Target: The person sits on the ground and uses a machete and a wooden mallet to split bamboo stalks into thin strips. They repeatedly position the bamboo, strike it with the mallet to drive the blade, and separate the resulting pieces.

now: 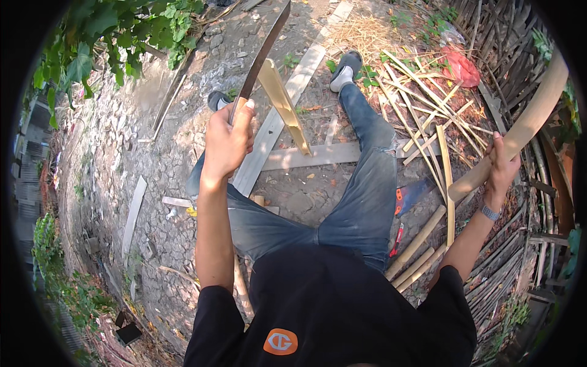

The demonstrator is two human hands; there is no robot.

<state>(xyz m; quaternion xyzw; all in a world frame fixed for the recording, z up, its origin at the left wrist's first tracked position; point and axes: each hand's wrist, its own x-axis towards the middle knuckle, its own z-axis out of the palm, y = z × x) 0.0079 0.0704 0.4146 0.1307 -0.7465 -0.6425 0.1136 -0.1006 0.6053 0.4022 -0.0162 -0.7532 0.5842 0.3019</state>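
Observation:
My left hand (229, 139) is closed round the wooden handle of a machete (264, 52), its long dark blade pointing up and away from me. Just right of the blade is a split half of bamboo (283, 105), its hollow pale side showing; I cannot tell whether it rests on the plank or is in the air. Out to the right, my right hand (502, 166) grips a thick pale bamboo pole (527, 122) near its lower end. The pole slants up past the right rim, where its far end is cut off from view.
Long planks (318, 158) cross on the dirt between my spread legs. Thin split strips (422, 107) lie heaped at the far right, by a red plastic bag (460, 66). Uncut bamboo lengths (416, 241), a saw (411, 197) and a red cutter (398, 240) lie by my right thigh.

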